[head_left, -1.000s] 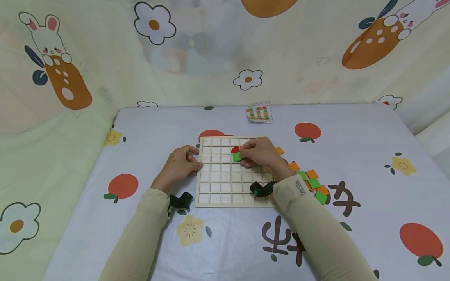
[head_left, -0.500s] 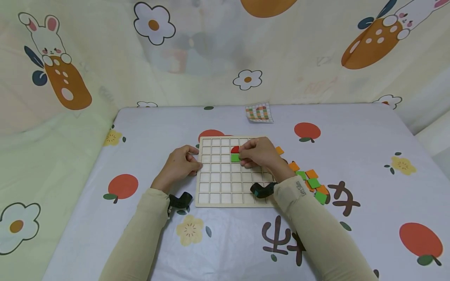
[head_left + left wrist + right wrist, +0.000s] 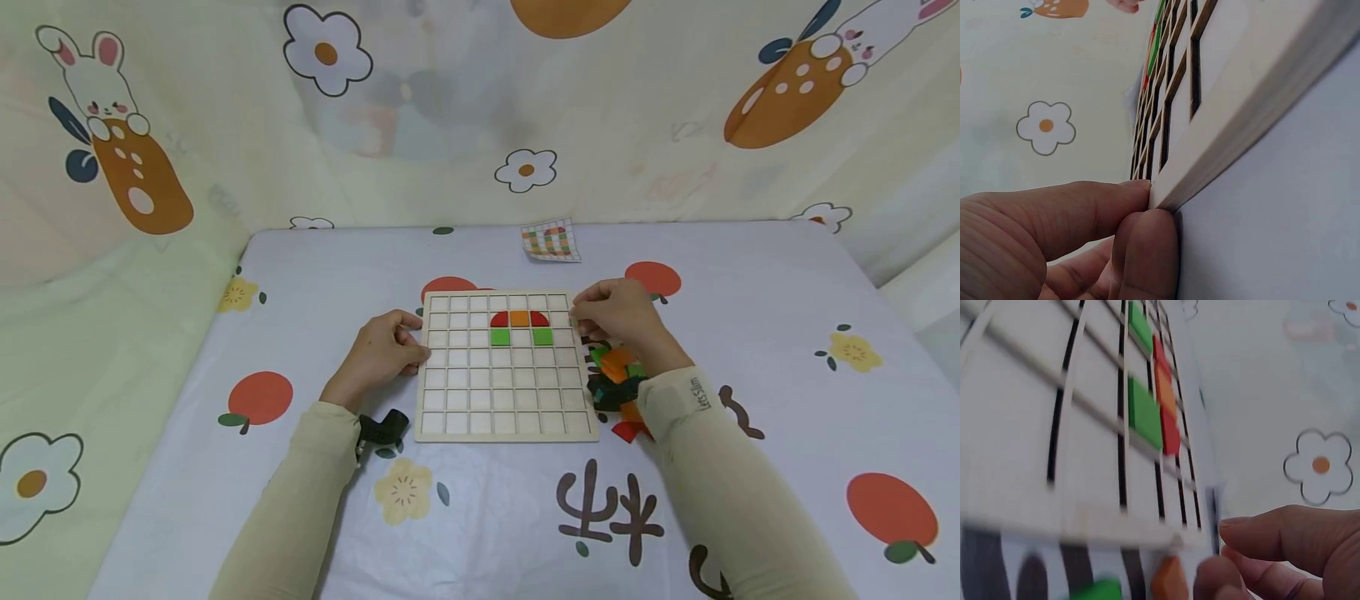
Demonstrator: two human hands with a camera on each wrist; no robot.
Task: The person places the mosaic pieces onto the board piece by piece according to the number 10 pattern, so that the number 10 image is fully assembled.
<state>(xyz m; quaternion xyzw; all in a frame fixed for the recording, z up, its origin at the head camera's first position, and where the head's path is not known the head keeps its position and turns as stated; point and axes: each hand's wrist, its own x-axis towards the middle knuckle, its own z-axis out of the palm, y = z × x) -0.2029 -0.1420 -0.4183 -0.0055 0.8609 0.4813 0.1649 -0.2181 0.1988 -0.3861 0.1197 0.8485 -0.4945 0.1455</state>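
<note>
A pale wooden grid board [image 3: 480, 379] lies on the table. In it sit two red rounded tiles [image 3: 499, 319] with an orange square tile [image 3: 519, 319] between them, and two green square tiles [image 3: 500, 337] one row nearer. My left hand [image 3: 382, 352] holds the board's left edge, finger and thumb tips against the wooden rim in the left wrist view. My right hand [image 3: 618, 312] is at the board's upper right edge, fingertips right at the rim. No tile shows between its fingers.
Loose orange, green and red tiles [image 3: 618, 362] lie right of the board, partly hidden by the right hand and its black wrist camera [image 3: 611, 392]. A small card with a coloured grid pattern [image 3: 551, 240] lies at the back of the printed tablecloth [image 3: 495, 517].
The tilted left green tile now lies flat in its cell. My right hand has moved right to the board's edge, uncovering the orange, red and second green tiles. My left hand stays put.
</note>
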